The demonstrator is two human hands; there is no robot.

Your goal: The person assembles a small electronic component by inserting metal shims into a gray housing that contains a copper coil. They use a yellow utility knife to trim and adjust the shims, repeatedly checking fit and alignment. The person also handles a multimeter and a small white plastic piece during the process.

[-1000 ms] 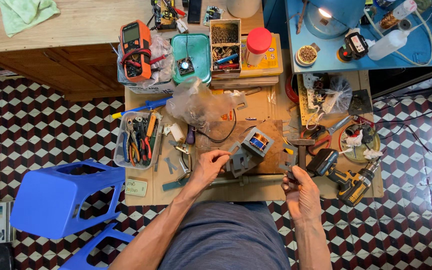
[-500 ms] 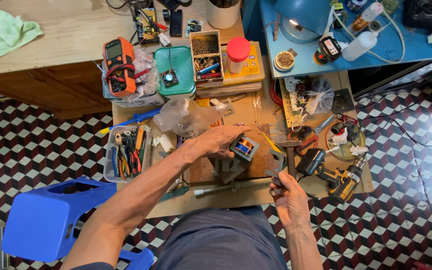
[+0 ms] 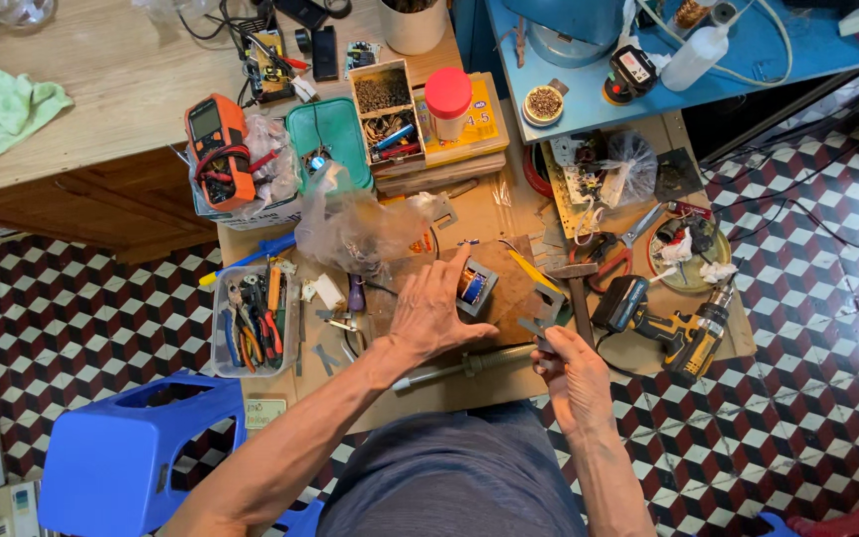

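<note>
Transformer (image 3: 475,287), a small grey block with a blue and copper winding, sits on the brown board (image 3: 509,298) at the middle of the tabletop (image 3: 449,383). I see my left hand (image 3: 431,310) lying over its left side, fingers spread and flat, touching it rather than gripping. My right hand (image 3: 569,368) is nearer and to the right, its grip pinching a small grey metal piece (image 3: 539,326) between thumb and fingertips. A hammer (image 3: 577,293) lies just right of that piece, and a yellow cordless drill (image 3: 683,333) further right. A tray of pliers (image 3: 251,323) stands to the left, a long bolt (image 3: 464,366) near my wrists.
</note>
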